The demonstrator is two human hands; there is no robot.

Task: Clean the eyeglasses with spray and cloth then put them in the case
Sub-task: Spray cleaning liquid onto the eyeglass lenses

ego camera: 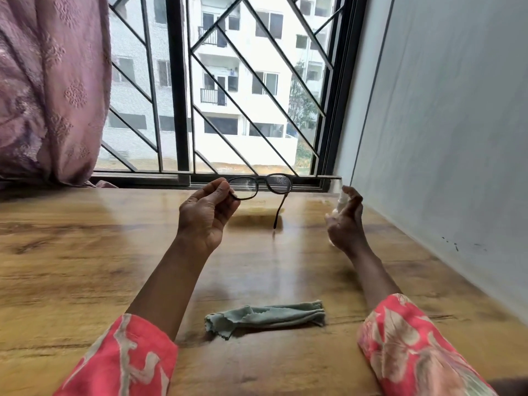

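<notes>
Left hand [206,212]: raised above the table [85,270], palm toward the camera, its grip closed in a pinch of thumb and fingers on the left end of the eyeglasses [258,190]. Right hand [345,221]: also raised, fingers curled around a small white spray bottle [340,202], one finger arched over its top; most of the bottle is hidden behind the palm. Eyeglasses: dark oval frame held level in front of the window sill, clear of the table; the lenses look speckled or misted, and one temple arm hangs open, pointing down toward the wood. Cloth [265,317]: pale green, crumpled into a long loose fold, lying on the table between the two forearms, near the camera and well apart from both hands. Sleeves: coral with a pale leaf print. Background: barred window [245,90], pink curtain [48,87] at left, plain wall at right.
</notes>
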